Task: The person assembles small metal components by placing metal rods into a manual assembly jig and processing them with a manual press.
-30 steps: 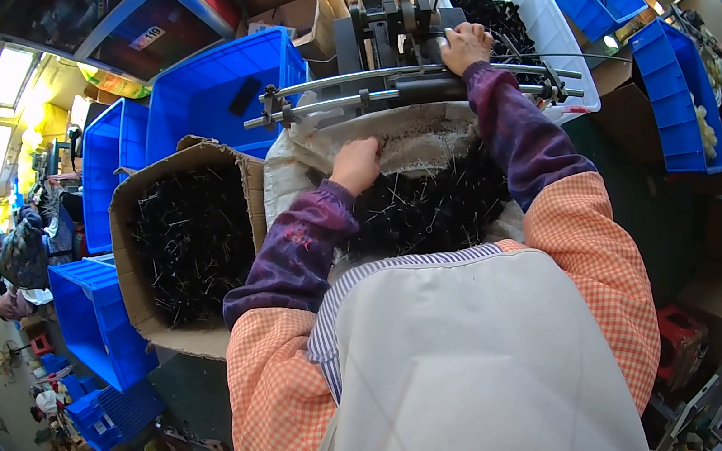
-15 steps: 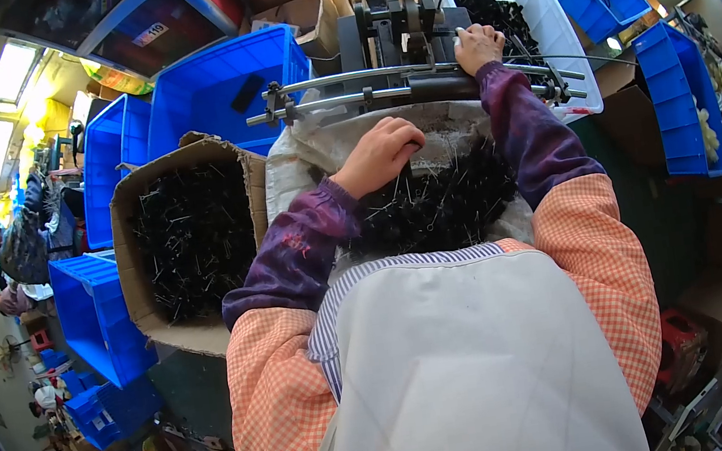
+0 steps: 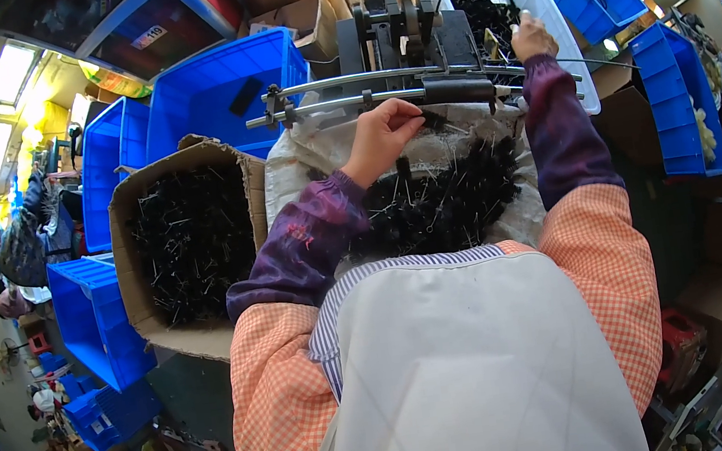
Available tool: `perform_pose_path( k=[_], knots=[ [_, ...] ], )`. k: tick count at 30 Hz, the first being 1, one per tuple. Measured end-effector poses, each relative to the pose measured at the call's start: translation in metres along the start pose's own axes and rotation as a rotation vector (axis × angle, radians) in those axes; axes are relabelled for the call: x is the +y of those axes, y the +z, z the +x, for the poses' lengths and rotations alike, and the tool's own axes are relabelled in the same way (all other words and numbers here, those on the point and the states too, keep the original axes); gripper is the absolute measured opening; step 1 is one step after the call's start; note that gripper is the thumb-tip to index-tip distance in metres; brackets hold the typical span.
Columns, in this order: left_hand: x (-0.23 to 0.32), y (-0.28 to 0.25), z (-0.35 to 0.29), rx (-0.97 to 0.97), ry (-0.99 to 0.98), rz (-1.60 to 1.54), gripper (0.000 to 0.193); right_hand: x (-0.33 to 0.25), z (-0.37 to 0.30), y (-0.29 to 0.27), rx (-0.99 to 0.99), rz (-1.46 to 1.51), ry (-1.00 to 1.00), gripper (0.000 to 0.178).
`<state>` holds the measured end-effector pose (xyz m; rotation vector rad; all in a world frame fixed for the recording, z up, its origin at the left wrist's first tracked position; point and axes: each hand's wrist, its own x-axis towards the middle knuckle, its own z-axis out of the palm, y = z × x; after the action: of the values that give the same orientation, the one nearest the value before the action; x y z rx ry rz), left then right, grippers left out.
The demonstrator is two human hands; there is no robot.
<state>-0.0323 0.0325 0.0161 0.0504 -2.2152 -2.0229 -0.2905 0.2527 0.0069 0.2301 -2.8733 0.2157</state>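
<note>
My left hand (image 3: 384,138) is just in front of the machine's steel rods (image 3: 343,91), its thumb and fingers pinched together. A small dark bristly piece is next to the fingertips; whether they grip it I cannot tell. Below lies a heap of black bristly pieces with thin wire stems (image 3: 440,201), on a whitish sack (image 3: 285,167). My right hand (image 3: 533,38) reaches over the white bin (image 3: 575,60), which holds black parts (image 3: 484,13). Its fingers bend away from me and are mostly hidden. The black machine (image 3: 395,34) stands between the sack and the boxes behind.
At left, a cardboard box (image 3: 133,283) is full of the same wire-stemmed pieces. Blue bins (image 3: 214,76) stand behind it, one holding a dark flat object (image 3: 246,96). More blue bins (image 3: 682,101) are at right. Other people (image 3: 15,230) sit at far left.
My right hand has left the machine and moved right over the white bin. My left hand has risen from the heap toward the rods, fingers pinched.
</note>
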Motion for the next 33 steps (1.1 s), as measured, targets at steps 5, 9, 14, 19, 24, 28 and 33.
perform_pose_path(
  k=[5, 9, 14, 19, 24, 28, 33],
  knots=[
    [-0.002, 0.009, 0.019, 0.061, -0.016, -0.101, 0.009, -0.059, -0.1, -0.042, -0.697, 1.199, -0.55, 0.027],
    [-0.005, 0.004, 0.017, 0.077, 0.04, 0.235, 0.026, -0.059, -0.084, -0.009, -0.607, 0.953, -0.622, 0.023],
    [-0.058, -0.014, -0.018, -0.392, -0.194, 0.902, 0.042, -0.059, -0.027, 0.05, 0.09, 0.206, -0.451, 0.017],
    [-0.064, -0.016, -0.032, -0.454, -0.16, 0.789, 0.037, -0.072, -0.018, 0.064, 0.053, 0.084, -0.446, 0.019],
    [-0.058, -0.007, -0.03, -0.452, -0.213, 0.867, 0.047, -0.07, -0.012, 0.072, -0.013, 0.184, -0.423, 0.02],
    [-0.067, -0.003, -0.028, -0.466, -0.246, 0.861, 0.049, -0.069, -0.005, 0.069, -0.074, 0.229, -0.429, 0.024],
    [-0.08, -0.001, -0.027, -0.52, -0.226, 0.886, 0.041, -0.07, -0.007, 0.057, -0.141, 0.054, -0.297, 0.024]
  ],
)
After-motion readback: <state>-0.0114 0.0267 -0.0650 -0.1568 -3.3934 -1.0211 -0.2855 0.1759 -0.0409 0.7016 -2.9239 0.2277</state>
